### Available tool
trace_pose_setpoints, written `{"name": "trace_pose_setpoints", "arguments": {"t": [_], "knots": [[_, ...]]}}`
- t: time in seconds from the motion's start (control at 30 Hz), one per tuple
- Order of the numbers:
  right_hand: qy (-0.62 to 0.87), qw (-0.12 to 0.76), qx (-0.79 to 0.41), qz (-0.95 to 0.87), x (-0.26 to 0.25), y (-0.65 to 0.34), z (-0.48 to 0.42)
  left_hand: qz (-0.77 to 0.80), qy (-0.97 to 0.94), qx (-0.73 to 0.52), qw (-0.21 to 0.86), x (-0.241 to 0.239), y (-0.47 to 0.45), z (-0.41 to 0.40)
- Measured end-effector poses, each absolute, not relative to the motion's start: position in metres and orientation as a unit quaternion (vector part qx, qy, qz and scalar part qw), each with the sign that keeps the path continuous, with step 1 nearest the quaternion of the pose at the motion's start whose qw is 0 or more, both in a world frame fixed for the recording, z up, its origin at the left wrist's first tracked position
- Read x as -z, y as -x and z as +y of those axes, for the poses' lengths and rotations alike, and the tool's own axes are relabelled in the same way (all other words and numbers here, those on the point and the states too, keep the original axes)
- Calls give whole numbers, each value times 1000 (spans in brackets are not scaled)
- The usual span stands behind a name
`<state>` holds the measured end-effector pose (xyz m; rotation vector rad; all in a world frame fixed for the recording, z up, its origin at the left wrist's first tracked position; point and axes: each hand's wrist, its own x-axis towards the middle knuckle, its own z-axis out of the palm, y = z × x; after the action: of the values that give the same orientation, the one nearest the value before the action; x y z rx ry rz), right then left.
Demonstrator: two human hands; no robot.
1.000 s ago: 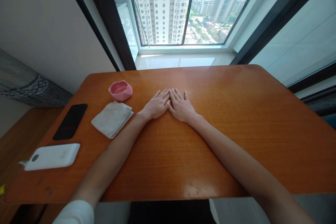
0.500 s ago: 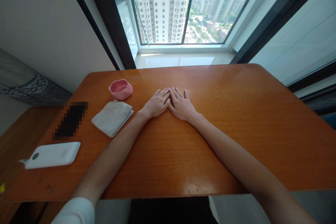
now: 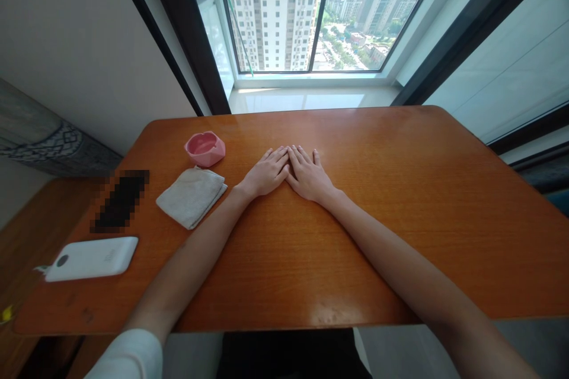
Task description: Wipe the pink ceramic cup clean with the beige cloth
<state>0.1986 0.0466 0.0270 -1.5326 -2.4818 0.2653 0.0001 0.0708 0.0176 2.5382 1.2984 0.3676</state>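
My left hand (image 3: 265, 174) lies flat, palm down, on the orange wooden table (image 3: 400, 201), fingers stretched out and holding nothing. My right hand (image 3: 307, 174) lies flat beside it, its fingers touching those of the left near the table's middle. A folded grey cloth (image 3: 191, 196) lies just left of my left wrist. A pink ashtray (image 3: 205, 148) sits behind the cloth.
A dark flat object, blurred out (image 3: 120, 200), and a white power bank (image 3: 91, 257) lie near the table's left edge. A large window (image 3: 320, 12) with tall buildings beyond stands behind the table. A lower wooden surface (image 3: 26, 231) adjoins on the left.
Both hands stay flat and still. The view has shifted slightly, so everything sits a little higher in the picture.
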Motion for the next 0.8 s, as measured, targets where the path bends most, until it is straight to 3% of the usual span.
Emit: {"name": "trace_pose_setpoints", "arguments": {"t": [0.6, 0.8], "knots": [[519, 108, -93, -843, -30, -198, 46, 452, -871, -143, 126, -16, -2, 71], [510, 102, -81, -851, -27, -200, 47, 517, -838, -169, 35, -58, 9, 67]]}}
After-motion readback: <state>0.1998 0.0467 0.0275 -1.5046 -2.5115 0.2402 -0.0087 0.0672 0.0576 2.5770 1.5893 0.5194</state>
